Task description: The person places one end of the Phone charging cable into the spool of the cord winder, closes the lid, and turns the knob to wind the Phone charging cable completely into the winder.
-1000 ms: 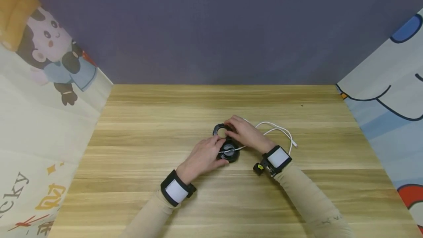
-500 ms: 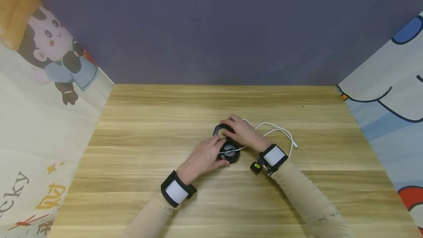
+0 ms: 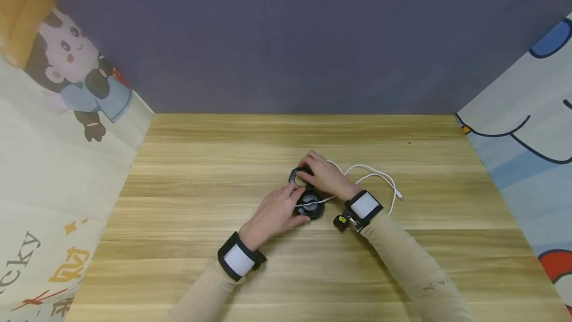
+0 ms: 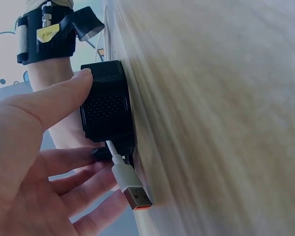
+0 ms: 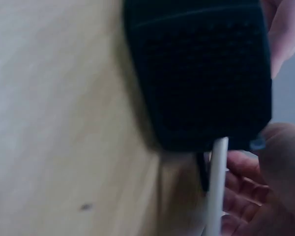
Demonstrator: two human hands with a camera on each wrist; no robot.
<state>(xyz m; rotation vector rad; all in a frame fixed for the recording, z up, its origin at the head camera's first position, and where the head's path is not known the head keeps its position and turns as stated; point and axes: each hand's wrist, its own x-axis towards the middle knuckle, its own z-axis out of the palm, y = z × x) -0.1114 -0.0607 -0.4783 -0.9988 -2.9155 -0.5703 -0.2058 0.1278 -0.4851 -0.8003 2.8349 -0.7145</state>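
Note:
A black many-sided cable winder (image 3: 311,207) lies on the wooden table, its ring-shaped lid (image 3: 292,175) folded open on the far side. Across its round core runs a white USB cable (image 3: 325,200). My left hand (image 3: 273,211) holds the winder from the left, the thumb against its textured side (image 4: 105,108) and the other fingers near the lid. A USB-A plug (image 4: 132,187) sticks out beside those fingers in the left wrist view. My right hand (image 3: 328,175) pinches the lid's right edge between thumb and fingers. The right wrist view shows the winder's dark side (image 5: 206,78) close up.
The rest of the white cable (image 3: 377,171) loops over the table to the right, ending in a small plug (image 3: 399,197). A dark panel (image 3: 304,39) stands behind the table (image 3: 214,148); printed cloths (image 3: 44,163) hang on both sides.
My right hand and wrist have shifted slightly to the left, with the thumb moving further over the lid. The left hand, winder and cable look unchanged.

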